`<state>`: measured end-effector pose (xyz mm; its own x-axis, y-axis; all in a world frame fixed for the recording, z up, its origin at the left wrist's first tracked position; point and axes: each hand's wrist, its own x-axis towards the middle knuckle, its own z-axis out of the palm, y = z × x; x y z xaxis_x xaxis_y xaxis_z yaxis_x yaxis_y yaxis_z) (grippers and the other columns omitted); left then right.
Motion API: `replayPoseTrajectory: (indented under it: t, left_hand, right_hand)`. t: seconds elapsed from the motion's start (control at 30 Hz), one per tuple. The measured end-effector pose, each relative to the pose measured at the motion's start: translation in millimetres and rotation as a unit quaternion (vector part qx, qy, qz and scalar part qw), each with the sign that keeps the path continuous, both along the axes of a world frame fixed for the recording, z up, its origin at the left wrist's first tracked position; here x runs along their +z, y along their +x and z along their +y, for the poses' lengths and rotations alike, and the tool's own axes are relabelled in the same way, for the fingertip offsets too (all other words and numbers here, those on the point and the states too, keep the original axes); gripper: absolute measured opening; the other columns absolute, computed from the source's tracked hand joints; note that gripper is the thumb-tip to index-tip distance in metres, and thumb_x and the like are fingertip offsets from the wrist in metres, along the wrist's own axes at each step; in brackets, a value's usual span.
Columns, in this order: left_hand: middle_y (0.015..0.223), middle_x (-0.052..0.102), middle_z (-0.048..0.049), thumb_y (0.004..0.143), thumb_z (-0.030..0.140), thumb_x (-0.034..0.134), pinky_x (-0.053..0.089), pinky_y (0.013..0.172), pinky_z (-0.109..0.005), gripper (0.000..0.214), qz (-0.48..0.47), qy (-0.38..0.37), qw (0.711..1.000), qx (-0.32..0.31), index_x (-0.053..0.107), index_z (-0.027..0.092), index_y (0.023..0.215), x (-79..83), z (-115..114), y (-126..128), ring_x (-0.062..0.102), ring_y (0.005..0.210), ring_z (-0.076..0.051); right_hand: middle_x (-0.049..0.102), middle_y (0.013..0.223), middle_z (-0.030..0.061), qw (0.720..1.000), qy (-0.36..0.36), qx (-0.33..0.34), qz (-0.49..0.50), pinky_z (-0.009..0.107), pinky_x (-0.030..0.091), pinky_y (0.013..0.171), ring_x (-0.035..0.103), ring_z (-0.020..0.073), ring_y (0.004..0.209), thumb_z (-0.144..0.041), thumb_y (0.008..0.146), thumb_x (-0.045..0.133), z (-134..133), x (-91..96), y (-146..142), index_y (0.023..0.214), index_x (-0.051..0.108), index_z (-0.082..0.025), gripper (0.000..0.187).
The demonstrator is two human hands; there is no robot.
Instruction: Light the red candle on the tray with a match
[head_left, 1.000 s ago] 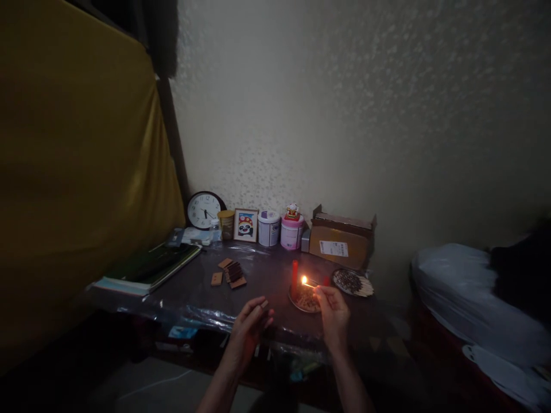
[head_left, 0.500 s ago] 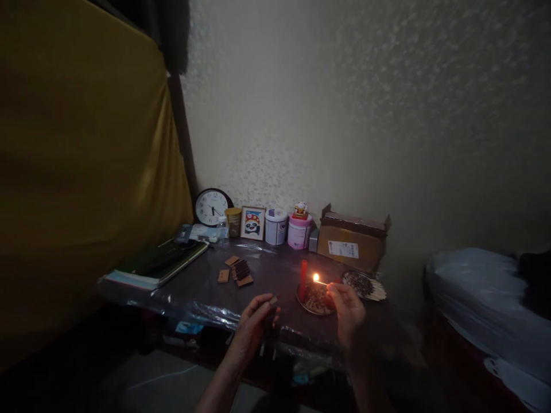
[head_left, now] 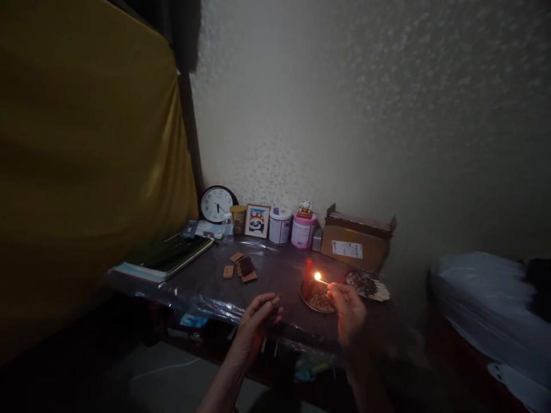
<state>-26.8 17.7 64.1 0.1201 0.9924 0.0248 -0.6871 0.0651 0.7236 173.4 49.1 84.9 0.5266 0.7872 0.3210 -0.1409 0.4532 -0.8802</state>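
Note:
My right hand (head_left: 349,310) pinches a burning match (head_left: 322,280), its flame just right of a red candle (head_left: 308,271) that stands in a small dish (head_left: 317,299) holding several spent matches. My left hand (head_left: 256,324) is closed on a small matchbox (head_left: 275,299) above the table's front edge. A second dish (head_left: 365,285) piled with matchsticks lies right of the candle dish.
The dark table (head_left: 215,287) has a plastic cover. On it: books (head_left: 166,261) at left, small brown boxes (head_left: 241,268), a clock (head_left: 216,203), a framed picture (head_left: 256,221), tins (head_left: 280,225), a cardboard box (head_left: 358,240). Yellow cloth (head_left: 86,160) hangs left; a bag-covered heap (head_left: 486,310) sits right.
The view has shifted, so the table sits further right and slightly higher in the picture. The match stays lit beside the candle; both hands keep their grips.

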Motion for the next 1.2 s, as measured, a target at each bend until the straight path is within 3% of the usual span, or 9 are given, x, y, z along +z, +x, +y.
replayPoseTrajectory:
  t: [0.47, 1.2]
  left_hand:
    - [0.099, 0.070, -0.0069, 0.072, 0.026, 0.067, 0.049, 0.077, -0.030, 0.022, 0.005, 0.004, 1.000, -0.004, 0.064, 0.018, 0.092, 0.3, -1.3, 2.9, 0.065, 0.083, -0.019]
    - [0.108, 0.068, -0.0087, 0.068, 0.029, 0.070, 0.049, 0.077, -0.030, 0.026, 0.018, -0.008, 1.000, -0.004, 0.065, 0.018, 0.091, 5.0, -2.8, 3.0, 0.066, 0.084, -0.019]
  right_hand:
    - [0.064, 0.067, -0.0016, 1.000, -0.001, 0.006, 0.021, 0.027, 0.050, 0.059, 0.059, 0.0125, 0.061, -0.029, 0.060, 0.073, -2.0, -0.5, 1.2, 0.069, 0.065, -0.018, 0.017]
    - [0.066, 0.064, -0.0001, 1.000, -0.016, 0.003, -0.015, 0.027, 0.052, 0.056, 0.061, 0.0136, 0.059, -0.030, 0.058, 0.074, -4.6, -0.4, 4.5, 0.068, 0.065, -0.017, 0.018]
